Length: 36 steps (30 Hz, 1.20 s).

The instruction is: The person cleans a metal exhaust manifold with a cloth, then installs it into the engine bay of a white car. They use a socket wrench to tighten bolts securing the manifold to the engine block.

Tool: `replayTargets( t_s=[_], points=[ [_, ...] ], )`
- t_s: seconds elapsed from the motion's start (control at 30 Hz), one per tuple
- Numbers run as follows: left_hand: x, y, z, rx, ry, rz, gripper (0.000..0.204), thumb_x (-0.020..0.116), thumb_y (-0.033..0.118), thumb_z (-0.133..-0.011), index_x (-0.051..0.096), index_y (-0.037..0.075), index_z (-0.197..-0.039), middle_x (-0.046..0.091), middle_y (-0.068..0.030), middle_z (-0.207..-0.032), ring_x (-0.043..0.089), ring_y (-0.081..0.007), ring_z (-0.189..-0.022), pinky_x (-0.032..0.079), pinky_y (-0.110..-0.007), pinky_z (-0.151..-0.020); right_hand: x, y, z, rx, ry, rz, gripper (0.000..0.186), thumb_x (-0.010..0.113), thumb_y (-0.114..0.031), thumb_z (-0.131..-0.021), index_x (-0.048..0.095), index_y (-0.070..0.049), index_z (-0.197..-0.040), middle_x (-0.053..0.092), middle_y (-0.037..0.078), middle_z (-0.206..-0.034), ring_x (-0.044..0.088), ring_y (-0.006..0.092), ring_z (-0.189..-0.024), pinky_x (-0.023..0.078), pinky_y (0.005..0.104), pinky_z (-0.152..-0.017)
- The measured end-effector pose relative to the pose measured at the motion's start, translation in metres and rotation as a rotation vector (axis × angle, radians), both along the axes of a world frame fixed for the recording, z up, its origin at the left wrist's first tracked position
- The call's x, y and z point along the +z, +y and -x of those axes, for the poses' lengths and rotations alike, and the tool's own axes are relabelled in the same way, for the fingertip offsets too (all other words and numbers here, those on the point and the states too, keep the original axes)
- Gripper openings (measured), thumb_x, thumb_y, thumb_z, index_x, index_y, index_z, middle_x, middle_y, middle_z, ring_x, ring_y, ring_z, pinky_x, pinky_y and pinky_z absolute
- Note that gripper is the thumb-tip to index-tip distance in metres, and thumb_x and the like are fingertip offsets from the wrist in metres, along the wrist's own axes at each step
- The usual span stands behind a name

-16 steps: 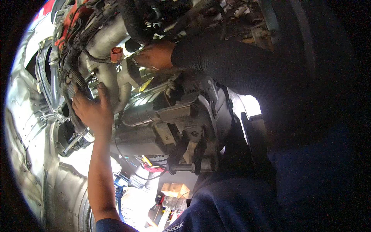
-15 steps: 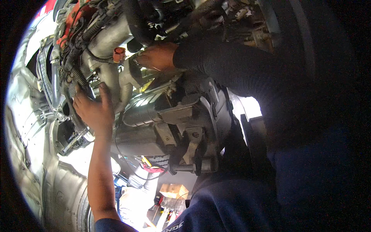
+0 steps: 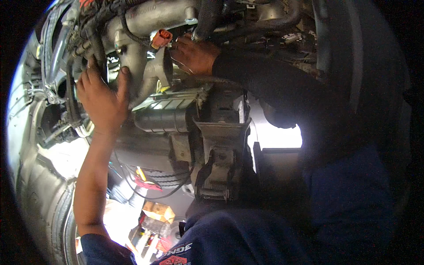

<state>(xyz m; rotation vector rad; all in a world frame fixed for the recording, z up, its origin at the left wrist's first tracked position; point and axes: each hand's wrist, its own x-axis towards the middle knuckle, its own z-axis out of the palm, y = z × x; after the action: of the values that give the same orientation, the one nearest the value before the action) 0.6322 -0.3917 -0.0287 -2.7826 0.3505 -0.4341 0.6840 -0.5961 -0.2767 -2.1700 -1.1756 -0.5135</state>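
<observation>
My left hand (image 3: 102, 100) is raised against the left side of a grey cast-metal pipe (image 3: 132, 64) in an engine bay. Its fingers point up with the thumb apart, and the fingertips reach in beside a dark hose (image 3: 96, 46). My right hand (image 3: 196, 56), in a dark sleeve, comes in from the right. Its fingers are bent in behind a flat metal flange (image 3: 165, 68), below a thick black hose (image 3: 207, 20). What those fingers grip, if anything, is hidden. An orange electrical connector (image 3: 161, 39) on a corrugated cable stands just left of my right hand.
A ribbed dark metal cover (image 3: 163, 115) and a heavy bracket (image 3: 221, 163) sit below my hands. A thin black cable (image 3: 163, 196) loops underneath. Lower down are a cardboard box (image 3: 159, 212) and part of a tyre (image 3: 165, 179). Metal bodywork (image 3: 26, 168) curves along the left.
The view has shifted and tilted, so the engine parts sit differently in it. Both hands remain at about the same places on the engine; my right fingertips show a little more.
</observation>
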Motion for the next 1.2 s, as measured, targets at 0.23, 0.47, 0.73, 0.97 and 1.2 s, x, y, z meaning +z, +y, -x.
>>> replayTargets(
  t_s=[0.23,0.47,0.73,0.97,1.2],
  points=[
    [-0.003,0.009,0.001,-0.02,-0.007,0.014,0.083,0.073,0.052,-0.093,0.051,-0.005,-0.149,0.061,-0.0297,-0.134,0.054,-0.0483,-0.125,0.039,-0.055,-0.112,-0.025,0.01,-0.001,0.0,-0.013,0.092,0.032,0.072,-0.024,-0.089,0.07,-0.003,-0.113,0.062,0.019,-0.128,0.056,0.0367,-0.128,0.048,0.0504,-0.11],
    [0.006,-0.008,0.0,0.051,0.016,0.007,0.089,0.07,0.057,-0.091,0.051,-0.009,-0.147,0.06,-0.0305,-0.135,0.054,-0.049,-0.127,0.041,-0.056,-0.112,0.018,-0.008,-0.008,0.143,0.167,0.007,0.026,0.056,-0.016,-0.103,0.061,-0.001,-0.123,0.068,0.021,-0.109,0.07,0.0383,-0.103,0.056,0.0513,-0.093],
    [0.0,-0.004,0.0,0.034,-0.006,-0.003,0.085,0.072,0.054,-0.092,0.052,-0.008,-0.147,0.062,-0.0304,-0.13,0.055,-0.0499,-0.125,0.04,-0.057,-0.111,0.036,-0.023,0.001,0.195,0.372,0.146,0.022,0.058,-0.021,-0.106,0.061,-0.006,-0.121,0.07,0.021,-0.099,0.073,0.0382,-0.094,0.06,0.0543,-0.084],
    [0.0,-0.004,0.0,-0.032,-0.032,-0.022,0.08,0.073,0.052,-0.092,0.055,-0.008,-0.142,0.064,-0.0293,-0.122,0.058,-0.0501,-0.115,0.045,-0.056,-0.103,0.071,-0.042,0.009,0.048,0.405,0.065,0.027,0.058,-0.021,-0.104,0.064,-0.005,-0.125,0.073,0.022,-0.099,0.076,0.0398,-0.091,0.062,0.0547,-0.077],
    [0.001,-0.006,0.0,-0.032,-0.031,-0.026,0.08,0.073,0.052,-0.092,0.055,-0.009,-0.141,0.064,-0.0302,-0.125,0.058,-0.05,-0.117,0.045,-0.055,-0.104,0.099,-0.035,0.016,0.012,0.502,0.146,0.028,0.057,-0.011,-0.096,0.068,0.006,-0.114,0.075,0.027,-0.094,0.077,0.042,-0.092,0.063,0.0556,-0.08]
  ],
)
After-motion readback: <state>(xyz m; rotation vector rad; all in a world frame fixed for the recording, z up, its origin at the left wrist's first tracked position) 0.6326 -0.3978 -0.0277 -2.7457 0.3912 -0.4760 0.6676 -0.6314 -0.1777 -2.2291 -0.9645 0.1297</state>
